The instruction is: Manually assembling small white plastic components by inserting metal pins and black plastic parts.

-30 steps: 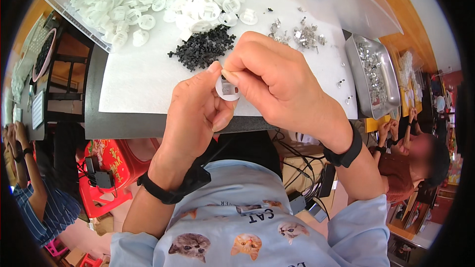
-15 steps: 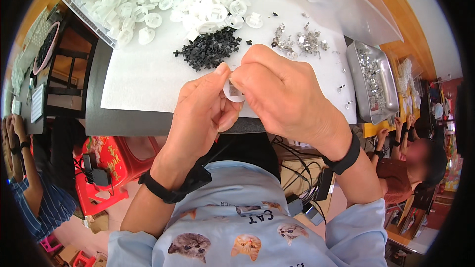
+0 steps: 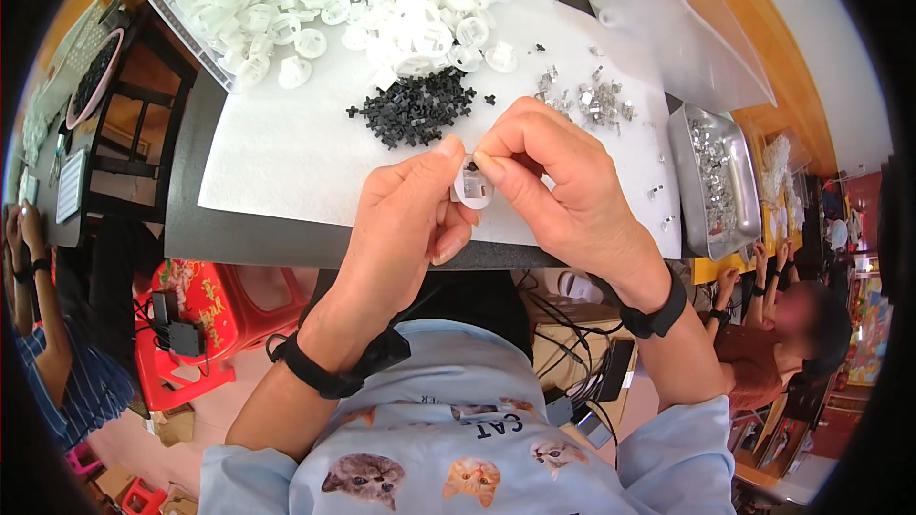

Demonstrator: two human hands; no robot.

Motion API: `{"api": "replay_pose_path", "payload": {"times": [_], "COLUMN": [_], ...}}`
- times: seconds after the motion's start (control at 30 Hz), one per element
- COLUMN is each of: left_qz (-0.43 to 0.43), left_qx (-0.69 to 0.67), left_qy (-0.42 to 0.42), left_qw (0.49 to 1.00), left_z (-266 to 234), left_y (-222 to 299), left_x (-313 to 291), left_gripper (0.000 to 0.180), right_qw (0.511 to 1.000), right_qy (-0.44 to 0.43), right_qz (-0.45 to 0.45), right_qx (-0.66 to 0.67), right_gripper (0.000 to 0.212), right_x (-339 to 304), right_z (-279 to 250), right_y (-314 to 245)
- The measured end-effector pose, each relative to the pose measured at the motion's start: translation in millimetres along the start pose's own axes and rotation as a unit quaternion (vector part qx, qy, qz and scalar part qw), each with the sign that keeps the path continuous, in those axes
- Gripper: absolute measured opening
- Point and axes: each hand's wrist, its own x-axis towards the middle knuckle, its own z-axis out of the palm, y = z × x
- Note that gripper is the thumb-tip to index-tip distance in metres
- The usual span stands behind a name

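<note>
Above the table's near edge, my left hand (image 3: 405, 219) pinches a round white plastic part (image 3: 472, 193) with a square opening in its middle. My right hand (image 3: 563, 186) is closed, thumb against forefinger, at the upper rim of that part. A small black plastic piece (image 3: 471, 167) shows at its fingertips, against the white part; how far it sits inside cannot be seen. Just beyond the hands lies a heap of small black cross-shaped pieces (image 3: 415, 107). A large pile of similar white plastic parts (image 3: 372, 10) spreads behind it.
Small metal parts (image 3: 601, 103) lie scattered on the white sheet (image 3: 277, 162). A metal tray (image 3: 679, 181) of such parts stands at the right, near a clear plastic sheet (image 3: 677, 19). A red stool (image 3: 229, 310) is at lower left. Other people sit on both sides.
My right hand has turned and drawn back slightly, so the white part's opening and a black piece at its top now show. Both hands sit a little further right in the picture.
</note>
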Motion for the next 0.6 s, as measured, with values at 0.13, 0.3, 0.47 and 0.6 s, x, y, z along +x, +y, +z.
{"api": "replay_pose_path", "payload": {"times": [0.13,0.3,0.47,0.6], "left_qz": [0.003,0.009,-0.013,-0.021], "left_qx": [0.008,0.004,-0.003,-0.026], "left_qy": [0.007,0.0,0.004,0.008], "left_qw": [1.0,1.0,1.0,0.999], "left_z": [-0.2,-0.2,0.6,-0.8], "left_y": [-3.7,-3.2,3.0,4.9], "left_x": [0.8,1.2,0.7,2.2], "left_gripper": [0.037,0.037,0.037,0.039], "right_qw": [1.0,0.998,1.0,0.996], "right_qy": [0.002,0.003,0.006,0.027], "right_qz": [0.018,0.048,0.017,-0.053], "right_qx": [0.02,0.035,0.003,-0.064], "right_gripper": [0.006,0.005,0.005,0.007], "right_x": [-1.2,-1.8,0.3,1.8], "right_z": [-0.2,-0.7,1.4,5.8], "right_y": [0.1,-0.9,-0.5,2.0]}}
